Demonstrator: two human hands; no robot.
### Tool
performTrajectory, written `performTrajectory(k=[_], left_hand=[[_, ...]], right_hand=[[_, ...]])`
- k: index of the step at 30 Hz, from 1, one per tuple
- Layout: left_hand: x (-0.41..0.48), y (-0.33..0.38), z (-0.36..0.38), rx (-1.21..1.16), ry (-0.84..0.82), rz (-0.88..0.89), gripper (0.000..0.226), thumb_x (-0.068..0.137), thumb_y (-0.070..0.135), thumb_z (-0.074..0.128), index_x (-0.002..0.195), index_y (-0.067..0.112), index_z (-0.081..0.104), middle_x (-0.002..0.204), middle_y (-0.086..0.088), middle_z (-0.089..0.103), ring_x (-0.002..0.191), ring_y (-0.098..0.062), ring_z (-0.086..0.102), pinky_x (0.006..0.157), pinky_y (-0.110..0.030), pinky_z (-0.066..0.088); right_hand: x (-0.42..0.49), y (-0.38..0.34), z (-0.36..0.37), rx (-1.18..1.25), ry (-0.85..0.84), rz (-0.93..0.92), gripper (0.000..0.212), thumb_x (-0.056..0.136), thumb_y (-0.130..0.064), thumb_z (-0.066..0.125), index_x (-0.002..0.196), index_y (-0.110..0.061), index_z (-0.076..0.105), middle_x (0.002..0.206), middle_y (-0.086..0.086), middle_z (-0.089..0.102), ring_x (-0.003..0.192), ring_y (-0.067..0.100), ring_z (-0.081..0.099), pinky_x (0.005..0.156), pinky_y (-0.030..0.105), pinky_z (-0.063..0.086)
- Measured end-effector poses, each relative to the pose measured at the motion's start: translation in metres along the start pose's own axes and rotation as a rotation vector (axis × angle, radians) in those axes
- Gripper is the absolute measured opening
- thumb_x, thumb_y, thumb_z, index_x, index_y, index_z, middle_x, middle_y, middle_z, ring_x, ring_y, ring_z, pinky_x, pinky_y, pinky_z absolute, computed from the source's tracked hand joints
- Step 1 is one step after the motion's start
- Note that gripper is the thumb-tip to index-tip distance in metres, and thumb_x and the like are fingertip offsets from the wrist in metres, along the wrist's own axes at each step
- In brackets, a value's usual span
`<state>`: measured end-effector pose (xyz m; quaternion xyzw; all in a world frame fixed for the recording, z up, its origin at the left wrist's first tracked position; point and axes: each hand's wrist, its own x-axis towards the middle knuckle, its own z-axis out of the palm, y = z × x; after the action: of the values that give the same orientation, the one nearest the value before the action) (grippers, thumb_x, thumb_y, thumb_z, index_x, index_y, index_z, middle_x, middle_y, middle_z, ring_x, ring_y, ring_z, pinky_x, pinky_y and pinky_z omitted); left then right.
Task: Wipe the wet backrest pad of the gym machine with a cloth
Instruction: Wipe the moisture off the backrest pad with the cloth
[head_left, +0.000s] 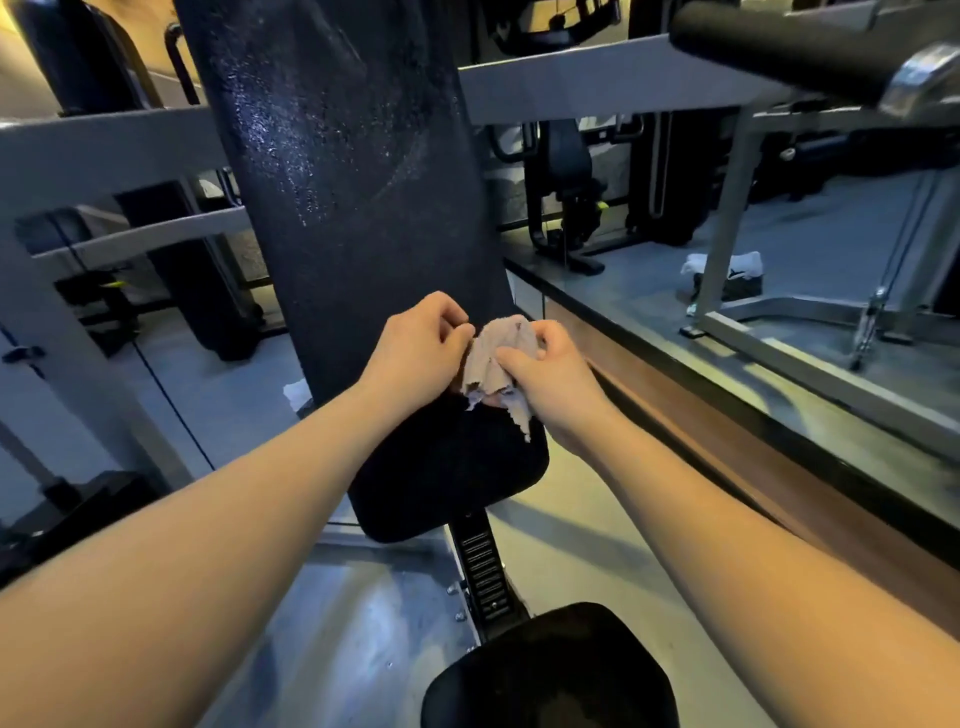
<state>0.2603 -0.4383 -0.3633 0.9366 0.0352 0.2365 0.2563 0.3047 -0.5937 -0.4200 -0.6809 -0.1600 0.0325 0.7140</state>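
Note:
The tall black backrest pad (353, 171) stands upright in the middle of the view, with shiny wet droplets across its upper part. In front of its lower end I hold a small crumpled beige cloth (496, 358) between both hands. My left hand (415, 343) pinches the cloth's left edge with curled fingers. My right hand (550, 374) grips its right side, thumb on top. A frayed corner of the cloth hangs down over the black seat pad (457, 478) below.
Grey steel frame bars (104, 150) cross behind the pad. A padded roller arm (779, 47) juts in at the top right. Another black pad (550, 675) sits at the bottom. A wooden ledge (727, 441) runs along the right. A white towel (727, 265) lies on the floor beyond.

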Motion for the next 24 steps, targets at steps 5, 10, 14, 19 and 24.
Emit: performTrajectory(k=[5,10,14,19,24], left_hand=[[0.039,-0.021,-0.003,0.451,0.215,0.425,0.023,0.085,0.001,0.052,0.105,0.006,0.063,0.107,-0.012,0.059,0.105,-0.035,0.051,0.086,-0.051,0.048],[0.071,-0.073,-0.003,0.572,0.337,0.617,0.036,0.09,-0.004,0.045,0.122,-0.002,0.061,0.13,-0.02,0.057,0.124,-0.04,0.048,0.105,-0.051,0.042],[0.076,-0.087,0.004,0.624,0.391,0.705,0.038,0.094,-0.003,0.039,0.125,-0.005,0.061,0.133,-0.022,0.058,0.122,-0.043,0.051,0.113,-0.05,0.037],[0.078,-0.09,0.004,0.66,0.419,0.736,0.038,0.094,-0.005,0.043,0.127,-0.004,0.061,0.133,-0.021,0.059,0.121,-0.041,0.055,0.114,-0.047,0.036],[0.078,-0.087,0.005,0.68,0.456,0.746,0.038,0.093,-0.006,0.045,0.126,-0.005,0.062,0.131,-0.021,0.06,0.122,-0.041,0.054,0.115,-0.047,0.035]], right_hand=[[0.029,0.006,-0.035,-0.084,0.28,0.039,0.015,0.098,-0.014,0.054,0.096,-0.014,0.069,0.083,0.002,0.068,0.067,0.016,0.062,0.049,0.021,0.049],[0.064,0.006,-0.028,-0.254,0.363,-0.146,0.018,0.097,-0.015,0.049,0.093,-0.017,0.066,0.075,-0.002,0.06,0.064,0.01,0.054,0.059,0.03,0.047],[0.088,0.001,0.013,-0.416,0.347,-0.548,0.038,0.094,-0.007,0.056,0.126,-0.02,0.07,0.114,0.002,0.06,0.101,0.009,0.055,0.088,0.016,0.041],[0.115,0.01,0.041,-0.594,0.445,-0.747,0.042,0.089,-0.006,0.059,0.128,-0.016,0.071,0.117,0.013,0.054,0.105,0.032,0.052,0.092,0.04,0.048],[0.126,0.006,0.029,-0.429,0.547,-0.708,0.044,0.089,-0.005,0.059,0.13,-0.013,0.069,0.119,0.013,0.054,0.11,0.03,0.056,0.097,0.037,0.05]])
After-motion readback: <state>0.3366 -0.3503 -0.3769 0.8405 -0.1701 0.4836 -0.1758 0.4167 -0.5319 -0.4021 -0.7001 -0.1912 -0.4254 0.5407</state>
